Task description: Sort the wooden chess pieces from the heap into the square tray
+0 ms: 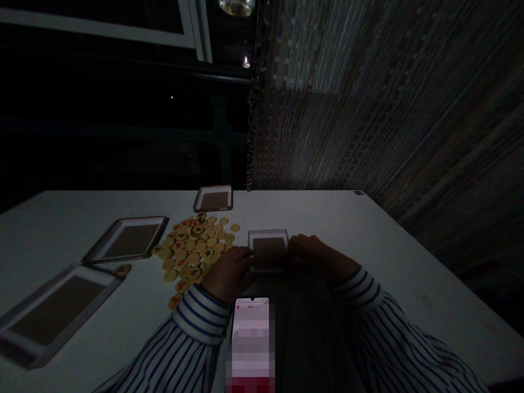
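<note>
A small shallow open box [268, 252] with pale walls and a brownish bottom lies on the white table in front of me. My left hand [231, 268] grips its left edge, fingers bent over the wall. At the right edge, my right hand [313, 255] is closed on the wall with its fingers curled. Part of the near side is dark and hard to make out. Just left of my left hand spreads a heap of round wooden Chinese chess pieces [190, 252], some showing red or black characters, others blank side up.
Another shallow box [213, 199] stands at the table's back edge. Two larger shallow trays [137, 240] [61, 311] lie to the left, with one loose piece [121, 269] beside them. A lit phone [250, 333] is close to me. A bead curtain [327, 109] hangs behind the table.
</note>
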The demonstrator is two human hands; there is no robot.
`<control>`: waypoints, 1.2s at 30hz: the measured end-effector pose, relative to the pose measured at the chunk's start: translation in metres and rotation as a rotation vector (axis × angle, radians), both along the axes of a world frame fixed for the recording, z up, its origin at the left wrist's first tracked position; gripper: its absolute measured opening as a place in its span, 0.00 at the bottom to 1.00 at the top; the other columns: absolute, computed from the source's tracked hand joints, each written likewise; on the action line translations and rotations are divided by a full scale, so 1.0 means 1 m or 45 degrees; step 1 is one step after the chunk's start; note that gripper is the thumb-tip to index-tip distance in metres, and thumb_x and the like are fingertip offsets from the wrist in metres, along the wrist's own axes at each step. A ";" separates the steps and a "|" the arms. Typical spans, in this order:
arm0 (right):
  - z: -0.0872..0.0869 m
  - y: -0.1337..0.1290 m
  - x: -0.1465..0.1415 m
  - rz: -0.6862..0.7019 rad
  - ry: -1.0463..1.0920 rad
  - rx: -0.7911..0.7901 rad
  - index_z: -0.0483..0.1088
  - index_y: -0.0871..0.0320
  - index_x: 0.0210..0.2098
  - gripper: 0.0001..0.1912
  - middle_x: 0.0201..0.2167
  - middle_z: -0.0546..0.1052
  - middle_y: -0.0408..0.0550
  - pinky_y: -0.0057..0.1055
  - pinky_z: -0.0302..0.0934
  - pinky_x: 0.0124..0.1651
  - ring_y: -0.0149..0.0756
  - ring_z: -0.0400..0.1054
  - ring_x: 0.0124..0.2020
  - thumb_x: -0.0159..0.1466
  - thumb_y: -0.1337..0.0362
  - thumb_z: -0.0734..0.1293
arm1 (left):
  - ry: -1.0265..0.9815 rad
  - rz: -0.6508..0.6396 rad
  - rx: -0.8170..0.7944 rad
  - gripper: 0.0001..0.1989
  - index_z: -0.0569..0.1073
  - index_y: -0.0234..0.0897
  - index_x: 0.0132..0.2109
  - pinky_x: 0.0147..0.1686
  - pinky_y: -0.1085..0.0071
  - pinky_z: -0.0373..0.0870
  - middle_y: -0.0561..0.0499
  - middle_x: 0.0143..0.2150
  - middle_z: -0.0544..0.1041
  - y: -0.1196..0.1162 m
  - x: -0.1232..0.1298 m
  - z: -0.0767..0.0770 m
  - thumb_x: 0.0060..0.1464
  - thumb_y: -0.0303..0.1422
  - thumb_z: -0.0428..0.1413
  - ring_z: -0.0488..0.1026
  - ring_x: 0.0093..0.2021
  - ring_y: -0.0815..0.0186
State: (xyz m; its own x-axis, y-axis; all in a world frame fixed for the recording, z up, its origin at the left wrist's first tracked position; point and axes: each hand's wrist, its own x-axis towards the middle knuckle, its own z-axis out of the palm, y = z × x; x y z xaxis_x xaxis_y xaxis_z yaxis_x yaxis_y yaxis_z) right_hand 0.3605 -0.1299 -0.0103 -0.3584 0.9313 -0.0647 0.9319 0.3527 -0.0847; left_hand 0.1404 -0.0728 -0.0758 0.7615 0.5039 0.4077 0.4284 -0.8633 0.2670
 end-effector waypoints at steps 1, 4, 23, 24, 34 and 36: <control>0.000 0.000 0.000 0.004 0.010 0.006 0.69 0.56 0.35 0.08 0.37 0.70 0.49 0.31 0.54 0.34 0.35 0.64 0.35 0.55 0.63 0.62 | -0.001 -0.003 0.003 0.11 0.71 0.36 0.41 0.43 0.62 0.66 0.45 0.44 0.71 0.000 0.000 0.000 0.49 0.32 0.51 0.67 0.44 0.61; -0.003 0.000 0.002 0.023 0.032 0.008 0.69 0.55 0.34 0.07 0.38 0.70 0.47 0.31 0.54 0.34 0.34 0.64 0.36 0.56 0.64 0.62 | -0.020 -0.005 0.018 0.11 0.71 0.36 0.41 0.43 0.63 0.66 0.45 0.43 0.72 0.000 0.000 -0.001 0.49 0.31 0.52 0.68 0.44 0.61; -0.005 0.000 0.003 0.029 -0.010 0.056 0.70 0.55 0.35 0.09 0.35 0.70 0.49 0.30 0.53 0.33 0.34 0.63 0.34 0.56 0.63 0.61 | -0.035 -0.020 0.038 0.11 0.71 0.36 0.40 0.43 0.63 0.67 0.45 0.43 0.72 0.001 0.000 -0.002 0.48 0.31 0.52 0.68 0.44 0.61; -0.004 0.000 0.003 0.027 -0.005 0.049 0.70 0.55 0.35 0.09 0.35 0.70 0.48 0.30 0.52 0.33 0.34 0.63 0.34 0.56 0.63 0.61 | -0.034 -0.020 0.035 0.10 0.71 0.36 0.40 0.42 0.63 0.67 0.45 0.43 0.72 0.001 0.000 -0.001 0.48 0.31 0.52 0.68 0.44 0.62; -0.001 -0.002 0.001 0.026 0.016 0.021 0.69 0.55 0.37 0.10 0.36 0.71 0.49 0.31 0.53 0.34 0.34 0.64 0.34 0.56 0.64 0.61 | 0.003 -0.005 0.031 0.10 0.71 0.35 0.40 0.44 0.63 0.66 0.45 0.44 0.71 0.000 0.000 0.000 0.48 0.31 0.52 0.67 0.45 0.61; 0.001 -0.002 0.000 0.009 0.001 0.006 0.68 0.56 0.37 0.10 0.36 0.71 0.50 0.31 0.54 0.34 0.35 0.64 0.35 0.56 0.64 0.61 | 0.012 -0.002 0.024 0.10 0.72 0.35 0.40 0.44 0.63 0.66 0.44 0.44 0.71 0.000 0.000 0.001 0.48 0.30 0.52 0.67 0.45 0.61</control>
